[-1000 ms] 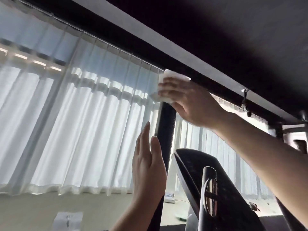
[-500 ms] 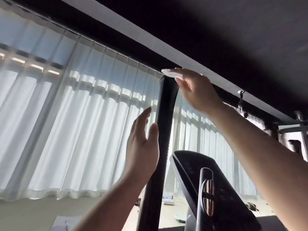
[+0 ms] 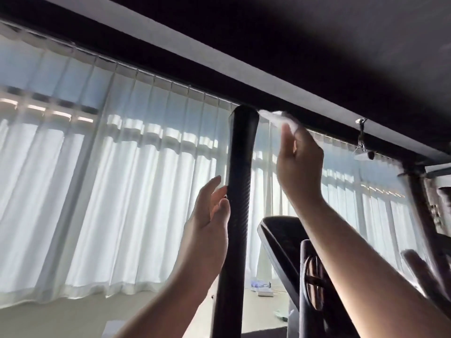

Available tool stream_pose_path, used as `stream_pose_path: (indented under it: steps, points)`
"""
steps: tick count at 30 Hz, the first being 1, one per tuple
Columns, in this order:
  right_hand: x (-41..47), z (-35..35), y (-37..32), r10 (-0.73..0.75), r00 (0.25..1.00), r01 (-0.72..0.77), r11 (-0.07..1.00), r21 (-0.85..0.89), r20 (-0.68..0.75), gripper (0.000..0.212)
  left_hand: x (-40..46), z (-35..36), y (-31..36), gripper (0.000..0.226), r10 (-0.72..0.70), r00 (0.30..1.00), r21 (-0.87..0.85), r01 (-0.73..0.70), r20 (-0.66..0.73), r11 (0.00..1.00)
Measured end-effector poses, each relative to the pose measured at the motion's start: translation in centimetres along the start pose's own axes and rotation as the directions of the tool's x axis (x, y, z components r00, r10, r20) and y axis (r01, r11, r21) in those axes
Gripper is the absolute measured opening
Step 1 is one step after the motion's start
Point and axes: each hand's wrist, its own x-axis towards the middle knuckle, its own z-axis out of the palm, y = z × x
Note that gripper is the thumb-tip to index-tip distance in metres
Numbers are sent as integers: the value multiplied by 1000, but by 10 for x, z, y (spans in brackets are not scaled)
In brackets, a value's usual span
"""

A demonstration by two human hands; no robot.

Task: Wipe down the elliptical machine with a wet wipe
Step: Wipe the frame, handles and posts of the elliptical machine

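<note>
The elliptical's tall black handlebar (image 3: pixel 238 181) rises up the middle of the view, its rounded top near the curtain rail. My right hand (image 3: pixel 299 164) is just right of the bar's top and pinches a white wet wipe (image 3: pixel 275 117), which sticks out toward the bar's tip without clearly touching it. My left hand (image 3: pixel 207 228) is raised beside the bar's left side, fingers straight, fingertips at the bar's edge. The black console (image 3: pixel 285 245) and a second short handle (image 3: pixel 310 276) sit lower right.
White sheer curtains (image 3: pixel 122 191) cover the window behind. A dark ceiling beam (image 3: pixel 244 76) runs diagonally overhead, with a small hook (image 3: pixel 361 132) hanging from it. Another dark post (image 3: pixel 424 228) stands at the far right. Small items lie on the beige floor (image 3: pixel 263 289).
My right hand slid the wipe up over the bar's top and off to the right. My left hand stayed flat alongside the bar. The camera tilted slightly.
</note>
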Motion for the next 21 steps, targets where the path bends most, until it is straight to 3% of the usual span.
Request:
stream_pose_path:
  steps: [2,6,10,13,18,21]
  points:
    - [31,15,7,-17,999,16,999,-28,-35,33,0,-4,-1,34,-11,1000,-6,11,26,1000]
    - [28,39,11,17,974,-40,994,99,224,34,1,-12,2,35,-22,997,-78,28,79,997]
    - [-34,33,6,-35,986,1,979,203,165,40,1,-15,1,56,-10,995,-140,24,95,990]
    - [-88,21,0,-14,975,-54,953,298,222,38,-1,-15,-1,59,1,994,-162,17,110,987]
    - [-156,-22,-9,-11,923,-116,945,306,384,37,-10,-12,3,51,-20,997,-92,27,79,995]
    - [-143,-29,-8,-40,952,-70,937,343,304,32,-29,-9,1,55,-35,999,16,34,28,999]
